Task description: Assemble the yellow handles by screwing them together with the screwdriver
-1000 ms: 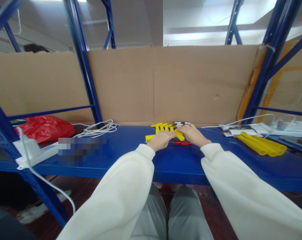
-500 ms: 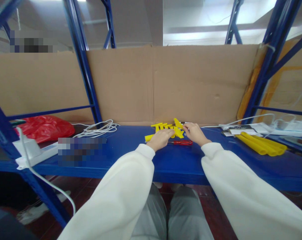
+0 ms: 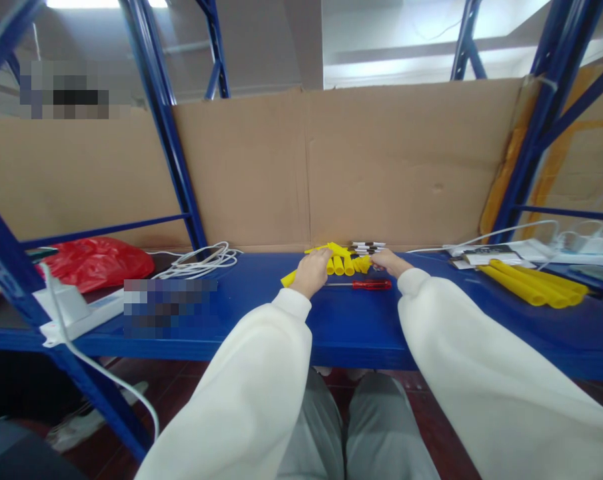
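Several yellow tube-like pieces [image 3: 338, 267] lie in a row on the blue shelf, in front of the cardboard. My left hand [image 3: 312, 270] rests over their left end, its fingers bent around something I cannot make out. Beside smaller yellow pieces [image 3: 362, 265], my right hand [image 3: 388, 262] has its fingers drawn together, and their tips are too small to read. Just behind that hand are black-and-white sticks [image 3: 367, 247]. A screwdriver with a red handle [image 3: 372, 285] lies in front of the yellow pieces, its shaft pointing left.
Longer yellow tubes [image 3: 531, 283] and a power strip [image 3: 591, 255] lie on the right. At the left are a red plastic bag [image 3: 101, 263], a coiled white cable [image 3: 201, 260] and a white plug adapter [image 3: 66, 303]. Cardboard [image 3: 381, 167] stands along the back.
The yellow piece at my right fingers has left them and the yellow pieces are now grouped differently. The black-and-white sticks have come into sight. My left hand has shifted slightly left.
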The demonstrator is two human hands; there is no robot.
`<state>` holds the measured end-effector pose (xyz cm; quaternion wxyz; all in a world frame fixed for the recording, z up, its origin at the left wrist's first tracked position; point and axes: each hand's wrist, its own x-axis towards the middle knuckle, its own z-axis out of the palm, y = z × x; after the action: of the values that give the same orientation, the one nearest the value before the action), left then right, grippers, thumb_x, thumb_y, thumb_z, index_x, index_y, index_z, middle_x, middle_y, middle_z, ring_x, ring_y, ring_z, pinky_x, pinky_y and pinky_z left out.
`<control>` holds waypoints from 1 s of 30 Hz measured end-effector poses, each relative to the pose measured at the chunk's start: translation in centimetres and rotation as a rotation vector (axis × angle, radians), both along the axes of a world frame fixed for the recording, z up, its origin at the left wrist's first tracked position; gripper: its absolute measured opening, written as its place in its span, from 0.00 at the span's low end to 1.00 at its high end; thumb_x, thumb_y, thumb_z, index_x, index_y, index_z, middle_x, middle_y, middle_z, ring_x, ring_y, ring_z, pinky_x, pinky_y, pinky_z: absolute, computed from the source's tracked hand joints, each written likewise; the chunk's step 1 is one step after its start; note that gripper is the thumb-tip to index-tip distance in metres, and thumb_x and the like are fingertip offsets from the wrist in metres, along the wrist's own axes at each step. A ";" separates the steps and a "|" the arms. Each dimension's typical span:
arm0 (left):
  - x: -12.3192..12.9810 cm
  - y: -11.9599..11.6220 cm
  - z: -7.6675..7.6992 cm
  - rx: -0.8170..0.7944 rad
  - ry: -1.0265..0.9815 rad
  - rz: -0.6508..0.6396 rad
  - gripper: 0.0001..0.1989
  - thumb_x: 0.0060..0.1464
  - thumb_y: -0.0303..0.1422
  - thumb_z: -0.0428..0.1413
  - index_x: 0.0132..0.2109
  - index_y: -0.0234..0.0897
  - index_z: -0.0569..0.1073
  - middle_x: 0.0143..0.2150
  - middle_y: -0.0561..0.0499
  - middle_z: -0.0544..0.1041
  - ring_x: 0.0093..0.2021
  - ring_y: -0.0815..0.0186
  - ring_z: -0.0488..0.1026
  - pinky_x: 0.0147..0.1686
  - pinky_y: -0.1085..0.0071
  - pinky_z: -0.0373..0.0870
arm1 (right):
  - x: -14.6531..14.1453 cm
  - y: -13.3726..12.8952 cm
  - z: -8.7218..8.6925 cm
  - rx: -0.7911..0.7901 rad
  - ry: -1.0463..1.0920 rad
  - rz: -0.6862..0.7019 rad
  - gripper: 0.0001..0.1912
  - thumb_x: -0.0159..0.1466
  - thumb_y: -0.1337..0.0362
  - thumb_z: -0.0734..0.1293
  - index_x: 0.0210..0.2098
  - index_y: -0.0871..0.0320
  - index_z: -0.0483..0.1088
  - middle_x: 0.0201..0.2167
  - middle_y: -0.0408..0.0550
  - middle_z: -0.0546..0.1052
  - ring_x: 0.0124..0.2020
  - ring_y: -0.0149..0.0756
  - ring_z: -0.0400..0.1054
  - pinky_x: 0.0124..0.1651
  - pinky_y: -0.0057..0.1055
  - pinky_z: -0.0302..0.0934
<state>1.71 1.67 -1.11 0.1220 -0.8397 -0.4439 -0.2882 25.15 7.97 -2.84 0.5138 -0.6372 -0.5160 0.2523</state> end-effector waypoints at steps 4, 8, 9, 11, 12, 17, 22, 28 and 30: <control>0.0 0.1 -0.1 -0.011 0.010 -0.001 0.24 0.56 0.18 0.49 0.58 0.36 0.72 0.60 0.42 0.74 0.60 0.60 0.70 0.61 0.63 0.66 | -0.2 1.4 -0.4 -0.075 -0.159 -0.098 0.13 0.46 0.80 0.69 0.15 0.57 0.65 0.12 0.44 0.66 0.22 0.37 0.66 0.22 0.28 0.55; 0.0 0.3 -0.2 -0.009 0.017 -0.007 0.25 0.56 0.17 0.49 0.58 0.36 0.72 0.61 0.41 0.73 0.61 0.59 0.70 0.60 0.63 0.67 | 0.3 1.9 -1.0 -0.080 -0.253 -0.101 0.11 0.44 0.80 0.70 0.18 0.58 0.69 0.15 0.46 0.70 0.29 0.42 0.70 0.27 0.30 0.61; 0.0 0.4 -0.2 -0.007 0.021 -0.008 0.25 0.56 0.17 0.49 0.58 0.36 0.72 0.61 0.41 0.73 0.61 0.59 0.70 0.60 0.63 0.67 | 0.4 1.9 -1.1 -0.085 -0.277 -0.100 0.11 0.44 0.80 0.70 0.18 0.58 0.70 0.16 0.46 0.70 0.30 0.43 0.71 0.28 0.31 0.62; 0.0 0.4 -0.2 -0.001 0.037 -0.013 0.24 0.56 0.18 0.49 0.58 0.34 0.72 0.61 0.40 0.73 0.61 0.59 0.71 0.60 0.63 0.67 | 0.5 1.8 -1.2 -0.099 -0.320 -0.095 0.10 0.43 0.79 0.70 0.19 0.58 0.71 0.16 0.47 0.71 0.30 0.44 0.71 0.29 0.32 0.63; 0.0 0.5 -0.3 0.003 0.046 -0.018 0.24 0.56 0.18 0.49 0.58 0.34 0.72 0.61 0.40 0.74 0.61 0.59 0.71 0.60 0.63 0.67 | 0.5 1.6 -1.1 -0.107 -0.341 -0.094 0.10 0.44 0.79 0.70 0.19 0.58 0.70 0.16 0.47 0.71 0.31 0.44 0.71 0.29 0.32 0.63; 0.1 0.6 -0.5 0.021 0.098 -0.084 0.23 0.57 0.18 0.48 0.57 0.33 0.73 0.61 0.41 0.74 0.61 0.61 0.71 0.61 0.65 0.66 | 0.0 0.0 0.1 -0.109 -0.476 -0.094 0.10 0.48 0.78 0.70 0.17 0.59 0.70 0.17 0.50 0.71 0.32 0.44 0.72 0.31 0.31 0.61; 0.1 0.9 -0.6 0.066 0.130 -0.145 0.23 0.57 0.17 0.47 0.56 0.32 0.74 0.59 0.41 0.76 0.59 0.61 0.72 0.61 0.63 0.67 | -1.3 -3.2 2.2 -0.027 -0.219 0.049 0.10 0.61 0.63 0.68 0.25 0.60 0.74 0.24 0.49 0.76 0.27 0.33 0.68 0.28 0.27 0.58; 0.2 1.1 -0.7 0.074 0.114 -0.155 0.21 0.59 0.20 0.47 0.56 0.35 0.74 0.57 0.43 0.77 0.58 0.62 0.73 0.60 0.64 0.68 | -3.1 -7.0 3.4 -0.169 0.183 0.515 0.12 0.59 0.61 0.72 0.23 0.60 0.70 0.20 0.45 0.74 0.20 0.26 0.61 0.22 0.22 0.54; 0.3 0.8 -0.6 0.057 0.101 -0.138 0.21 0.61 0.23 0.48 0.58 0.38 0.73 0.60 0.45 0.75 0.60 0.63 0.71 0.60 0.66 0.67 | -3.3 -7.1 3.4 -0.105 0.212 0.461 0.11 0.56 0.67 0.72 0.21 0.60 0.68 0.16 0.43 0.70 0.18 0.24 0.60 0.21 0.21 0.53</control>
<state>2.00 2.51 -1.71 0.1480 -0.8778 -0.3701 -0.2658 21.85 0.89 0.59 0.4600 -0.4984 -0.5773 0.4546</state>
